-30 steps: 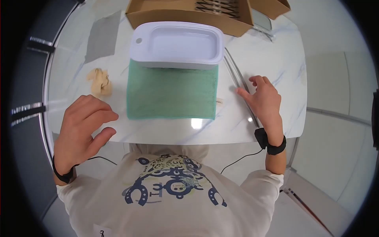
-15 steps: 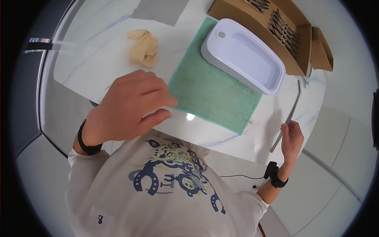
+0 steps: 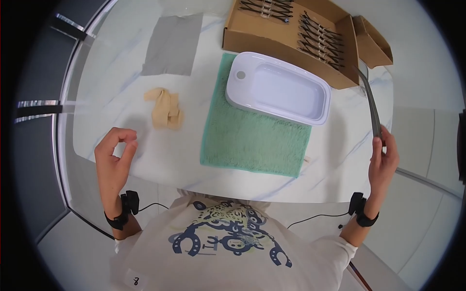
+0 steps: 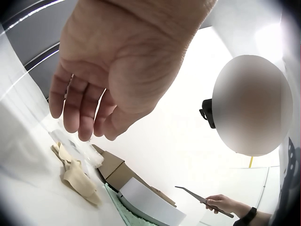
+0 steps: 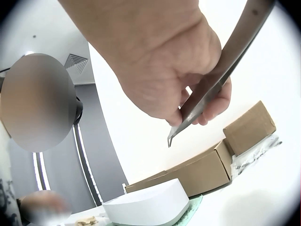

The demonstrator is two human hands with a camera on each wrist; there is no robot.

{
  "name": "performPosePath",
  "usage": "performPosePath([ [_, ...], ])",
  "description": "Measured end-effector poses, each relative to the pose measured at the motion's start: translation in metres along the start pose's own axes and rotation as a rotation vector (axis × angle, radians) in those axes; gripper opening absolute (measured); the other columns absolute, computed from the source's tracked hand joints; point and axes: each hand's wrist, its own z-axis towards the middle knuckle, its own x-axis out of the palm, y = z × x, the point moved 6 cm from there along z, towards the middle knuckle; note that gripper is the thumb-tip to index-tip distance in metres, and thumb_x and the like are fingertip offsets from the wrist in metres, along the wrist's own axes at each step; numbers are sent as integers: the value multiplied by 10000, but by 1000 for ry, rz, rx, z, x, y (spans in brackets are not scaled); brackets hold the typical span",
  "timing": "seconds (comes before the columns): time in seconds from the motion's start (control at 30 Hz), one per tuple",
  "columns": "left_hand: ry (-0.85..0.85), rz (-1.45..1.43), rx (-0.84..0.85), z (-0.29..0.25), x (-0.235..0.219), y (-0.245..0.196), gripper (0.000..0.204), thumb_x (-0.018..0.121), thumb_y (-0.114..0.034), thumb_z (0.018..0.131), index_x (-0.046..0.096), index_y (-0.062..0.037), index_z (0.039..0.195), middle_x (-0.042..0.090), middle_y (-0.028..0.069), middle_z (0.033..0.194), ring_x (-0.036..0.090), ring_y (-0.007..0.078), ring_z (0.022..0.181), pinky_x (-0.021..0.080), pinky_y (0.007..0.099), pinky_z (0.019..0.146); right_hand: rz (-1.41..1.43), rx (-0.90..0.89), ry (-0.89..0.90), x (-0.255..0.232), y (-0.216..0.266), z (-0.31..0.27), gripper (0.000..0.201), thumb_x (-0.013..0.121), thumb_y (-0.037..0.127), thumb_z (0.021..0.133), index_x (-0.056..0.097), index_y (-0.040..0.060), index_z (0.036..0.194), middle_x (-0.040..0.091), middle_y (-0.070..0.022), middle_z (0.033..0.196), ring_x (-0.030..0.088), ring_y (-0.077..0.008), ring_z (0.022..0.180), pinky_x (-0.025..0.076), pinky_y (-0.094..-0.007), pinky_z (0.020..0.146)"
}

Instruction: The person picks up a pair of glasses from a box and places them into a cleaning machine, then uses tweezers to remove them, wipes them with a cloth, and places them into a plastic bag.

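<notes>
Metal tweezers (image 3: 373, 106) are held up at the table's right side by my right hand (image 3: 383, 160), thumb and fingers pinching them; the right wrist view shows the tweezers (image 5: 211, 84) in the fingers. My left hand (image 3: 114, 160) is raised over the table's left edge, fingers bent toward the thumb and holding nothing; in the left wrist view the hand (image 4: 117, 70) hangs with loosely curved fingers. Nearest to it lies a crumpled beige cloth (image 3: 166, 109). A pale lavender tub (image 3: 279, 89) rests on the upper part of a green towel (image 3: 257, 145).
Behind the tub stands a cardboard box (image 3: 291, 36) with several black-armed items in rows. A smaller box (image 3: 373, 41) adjoins it on the right, with a clear packet partly hidden beside it. A flat grey cloth (image 3: 172, 46) lies at the back left.
My right hand, earlier over the tweezers on the table, has lifted them and moved right. The left hand has drawn back to the left since half a second ago. The head view has shifted.
</notes>
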Motion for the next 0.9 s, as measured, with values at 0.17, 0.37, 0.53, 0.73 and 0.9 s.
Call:
performPosePath([
  [0.17, 23, -25, 51, 6, 5, -8, 128, 653, 34, 806, 639, 48, 933, 666, 104, 887, 617, 199, 833, 481, 292, 810, -78, -133, 46, 8, 45, 46, 276, 648, 168, 982, 687, 43, 1225, 569, -77, 788, 506, -155, 648, 430, -295, 590],
  [0.37, 41, -52, 27, 7, 7, -13, 87, 642, 24, 830, 624, 40, 913, 661, 85, 895, 605, 186, 854, 470, 294, 834, -29, -302, 131, 48, 85, 96, 304, 718, 161, 915, 703, 37, 1192, 627, -118, 821, 549, -230, 614, 469, -335, 589],
  [0.53, 25, -65, 62, 5, 6, -13, 140, 668, 44, 789, 647, 42, 928, 669, 110, 879, 621, 214, 808, 489, 297, 774, -107, -427, 177, 90, 110, 132, 317, 717, 249, 902, 725, 62, 1158, 679, -129, 888, 692, -297, 786, 544, -378, 692],
  [0.73, 38, -84, 53, 2, 4, -11, 151, 670, 51, 781, 650, 41, 930, 671, 115, 878, 623, 223, 807, 490, 299, 772, -205, -435, 202, 120, 125, 154, 305, 716, 293, 889, 745, 103, 1126, 701, -120, 938, 697, -310, 842, 548, -425, 761],
  [0.9, 27, -95, 48, 1, 3, -5, 157, 669, 56, 776, 653, 40, 932, 673, 114, 878, 623, 226, 806, 490, 300, 774, -287, -411, 207, 129, 126, 162, 308, 721, 290, 877, 745, 116, 1131, 711, -135, 976, 691, -340, 858, 553, -437, 780],
])
